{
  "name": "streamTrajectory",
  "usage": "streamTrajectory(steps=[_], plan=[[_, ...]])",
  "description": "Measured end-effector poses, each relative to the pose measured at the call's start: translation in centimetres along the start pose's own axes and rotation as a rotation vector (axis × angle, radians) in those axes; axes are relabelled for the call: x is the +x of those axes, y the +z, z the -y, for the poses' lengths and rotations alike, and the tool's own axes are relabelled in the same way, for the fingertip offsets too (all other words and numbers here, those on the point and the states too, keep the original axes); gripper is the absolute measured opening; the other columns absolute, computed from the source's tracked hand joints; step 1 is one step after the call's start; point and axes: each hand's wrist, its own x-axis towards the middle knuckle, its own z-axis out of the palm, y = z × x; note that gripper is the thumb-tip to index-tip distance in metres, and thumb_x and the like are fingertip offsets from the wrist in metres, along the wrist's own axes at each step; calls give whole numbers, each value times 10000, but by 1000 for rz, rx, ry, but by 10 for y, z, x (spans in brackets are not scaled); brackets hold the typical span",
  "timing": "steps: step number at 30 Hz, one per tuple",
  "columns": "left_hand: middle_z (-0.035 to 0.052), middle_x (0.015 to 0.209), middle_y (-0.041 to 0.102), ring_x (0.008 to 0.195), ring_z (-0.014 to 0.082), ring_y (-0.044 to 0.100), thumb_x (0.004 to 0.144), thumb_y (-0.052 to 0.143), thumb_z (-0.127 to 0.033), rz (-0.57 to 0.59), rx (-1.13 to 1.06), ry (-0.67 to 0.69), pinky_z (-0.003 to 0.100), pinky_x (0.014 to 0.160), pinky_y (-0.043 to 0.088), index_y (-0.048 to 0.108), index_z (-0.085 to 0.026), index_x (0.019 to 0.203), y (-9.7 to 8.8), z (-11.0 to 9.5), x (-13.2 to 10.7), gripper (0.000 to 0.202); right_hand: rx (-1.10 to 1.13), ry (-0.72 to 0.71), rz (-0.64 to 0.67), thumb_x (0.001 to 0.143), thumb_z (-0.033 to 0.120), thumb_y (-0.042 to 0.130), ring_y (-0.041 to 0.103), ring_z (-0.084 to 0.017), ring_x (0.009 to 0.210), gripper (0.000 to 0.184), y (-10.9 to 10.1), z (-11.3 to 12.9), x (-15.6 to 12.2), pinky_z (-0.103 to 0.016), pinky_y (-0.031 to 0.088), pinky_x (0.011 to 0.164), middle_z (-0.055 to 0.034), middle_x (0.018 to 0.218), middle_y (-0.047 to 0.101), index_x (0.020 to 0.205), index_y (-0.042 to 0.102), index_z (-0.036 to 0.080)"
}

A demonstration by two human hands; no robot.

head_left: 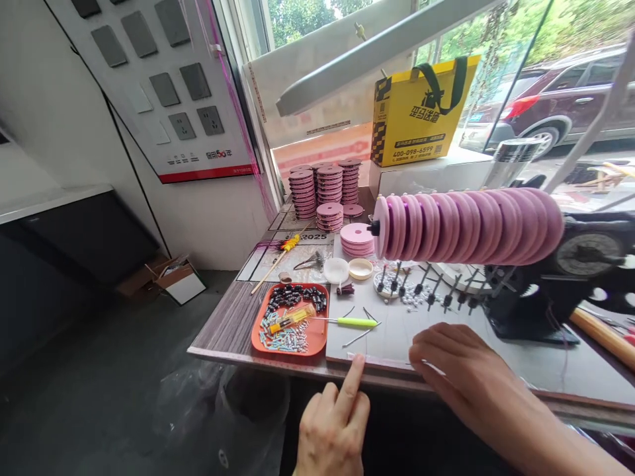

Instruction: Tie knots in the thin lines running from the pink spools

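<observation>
- Left hand (333,423), bottom centre: index finger out, tip on a thin pale strip (384,360) at the table's near edge – other fingers folded, holding nothing
- Right hand (461,370), lower right: fingers bent close together over the strip's other end (whether they pinch it, I cannot tell)
- Orange tray (258,334) and green-handled tool (354,322) lie just beyond, centre-left

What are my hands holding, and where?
Nothing is gripped. The left hand presses its index fingertip on one end of a thin pale strip; the right hand covers the other end.
</observation>
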Motion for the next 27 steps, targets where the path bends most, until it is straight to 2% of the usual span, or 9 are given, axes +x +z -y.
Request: streamTrajectory(steps=[3, 6, 13, 16, 20, 27], plan=[[76, 1292, 614, 566, 152, 573, 753, 397, 56, -32, -13, -4, 302, 523, 423, 606, -181, 748, 3, 1, 0, 316, -16, -7, 145, 935, 147, 371, 519, -187, 636, 293, -17, -17, -5, -320, 359, 631, -18, 673, 579, 684, 514, 196], [88, 1237, 653, 592, 153, 609, 774, 387, 65, -66, -26, -1, 296, 543, 439, 619, -181, 782, 5, 1, 2, 338, -37, -4, 245, 925, 130, 391, 524, -176, 644, 304, -25, -29, -6, -320, 359, 674, -3, 669, 570, 648, 493, 204], [96, 1209, 669, 601, 145, 644, 807, 379, 57, -102, -23, 34, 284, 530, 448, 622, -187, 817, 8, 7, 4, 345, -47, 21, 403, 919, 78, 411, 512, -166, 687, 294, -39, -34, -3, -301, 367, 711, -7, 721, 578, 674, 515, 201], [99, 1204, 672, 573, 136, 643, 806, 378, 50, -121, -21, 66, 274, 501, 442, 621, -188, 814, 11, 9, 3, 340, -11, 10, 435, 890, 49, 446, 504, -157, 690, 272, -45, -36, -2, -266, 377, 671, -5, 722, 566, 669, 509, 195], [86, 1191, 681, 574, 136, 652, 802, 375, 65, -107, -14, 44, 273, 498, 446, 626, -193, 811, 11, 9, 4, 361, 25, 21, 455, 849, 7, 472, 492, -143, 668, 270, -47, -43, -4, -228, 363, 586, -6, 714, 541, 647, 491, 184], [91, 1163, 695, 582, 137, 670, 801, 378, 80, -119, 5, 63, 275, 462, 418, 630, -191, 830, 10, 9, 5, 371, 44, 37, 449, 801, -34, 504, 502, -149, 707, 259, -49, -46, -10, -222, 357, 598, -7, 727, 537, 655, 487, 180]])
